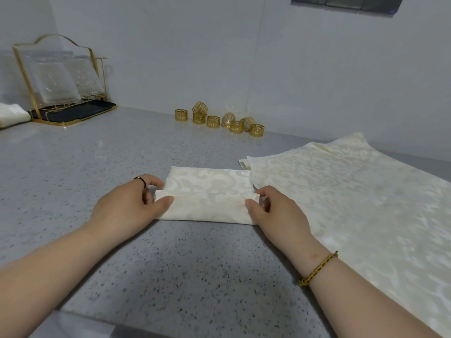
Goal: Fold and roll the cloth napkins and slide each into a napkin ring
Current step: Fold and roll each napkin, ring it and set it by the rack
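A cream damask napkin (207,193), folded into a small rectangle, lies on the speckled grey counter (170,264) in front of me. My left hand (131,203) pinches its left end between thumb and fingers. At the right end, my right hand (275,211) pinches the top fold the same way. The near layer is lifted a little off the counter at both ends. Several gold napkin rings (212,121) stand in a loose group by the back wall, well beyond both hands.
A stack of unfolded cream napkins (353,196) spreads over the counter to the right, touching the folded one's right edge. A gold wire rack (58,86) with glass plates stands at the back left, next to another folded cloth (12,114). The counter's front edge runs bottom left.
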### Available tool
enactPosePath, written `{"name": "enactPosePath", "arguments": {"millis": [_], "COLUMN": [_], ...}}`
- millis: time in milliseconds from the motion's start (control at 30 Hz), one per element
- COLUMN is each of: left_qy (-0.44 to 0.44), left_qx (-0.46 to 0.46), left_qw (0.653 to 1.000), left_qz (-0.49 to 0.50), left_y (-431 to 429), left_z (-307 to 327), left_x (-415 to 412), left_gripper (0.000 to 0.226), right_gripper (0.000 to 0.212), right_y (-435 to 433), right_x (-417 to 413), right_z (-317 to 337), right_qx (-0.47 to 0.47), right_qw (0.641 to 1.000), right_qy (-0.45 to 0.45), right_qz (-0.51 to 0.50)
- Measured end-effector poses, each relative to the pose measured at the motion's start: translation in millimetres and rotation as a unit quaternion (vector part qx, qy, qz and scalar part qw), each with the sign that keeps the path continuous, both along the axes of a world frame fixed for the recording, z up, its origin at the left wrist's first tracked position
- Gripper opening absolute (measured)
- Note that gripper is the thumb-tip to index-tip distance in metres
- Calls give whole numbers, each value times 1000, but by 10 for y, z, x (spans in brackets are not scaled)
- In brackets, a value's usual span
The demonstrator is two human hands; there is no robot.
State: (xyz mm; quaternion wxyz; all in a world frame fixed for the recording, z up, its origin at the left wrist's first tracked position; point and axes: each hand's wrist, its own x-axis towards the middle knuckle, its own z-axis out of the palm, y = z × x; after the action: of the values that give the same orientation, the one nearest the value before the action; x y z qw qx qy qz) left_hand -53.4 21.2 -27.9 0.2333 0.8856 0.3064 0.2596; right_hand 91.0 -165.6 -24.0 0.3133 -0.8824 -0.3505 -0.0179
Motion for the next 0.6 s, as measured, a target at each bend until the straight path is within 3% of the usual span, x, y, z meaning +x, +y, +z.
{"name": "enactPosePath", "arguments": {"millis": [100, 200, 300, 367, 400, 500, 600], "left_qy": [-18, -30, -9, 18, 24, 42, 47], "left_qx": [49, 89, 103, 55, 28, -5, 4], "left_qw": [998, 993, 987, 986, 985, 980, 981], "left_qz": [-22, -70, -123, -155, -171, -195, -187], "left_y": [-25, -7, 36, 51, 57, 94, 95], "left_z": [12, -19, -33, 0, 13, 17, -3], "left_x": [-20, -54, -87, -141, -171, -215, -197], "left_gripper": [22, 9, 34, 34, 37, 48, 40], "right_gripper": [32, 23, 16, 10, 12, 45, 51], "right_y": [-14, -46, -84, -113, -128, -165, -138], "right_x": [0, 31, 56, 58, 55, 50, 25], "right_z": [-4, 0, 5, 31, 47, 46, 52], "right_qx": [42, 100, 85, 56, 33, -65, -95], "right_qw": [999, 994, 992, 991, 991, 983, 981], "right_qy": [7, 8, -27, -28, -29, -58, -87], "right_qz": [9, 44, 89, 114, 130, 161, 147]}}
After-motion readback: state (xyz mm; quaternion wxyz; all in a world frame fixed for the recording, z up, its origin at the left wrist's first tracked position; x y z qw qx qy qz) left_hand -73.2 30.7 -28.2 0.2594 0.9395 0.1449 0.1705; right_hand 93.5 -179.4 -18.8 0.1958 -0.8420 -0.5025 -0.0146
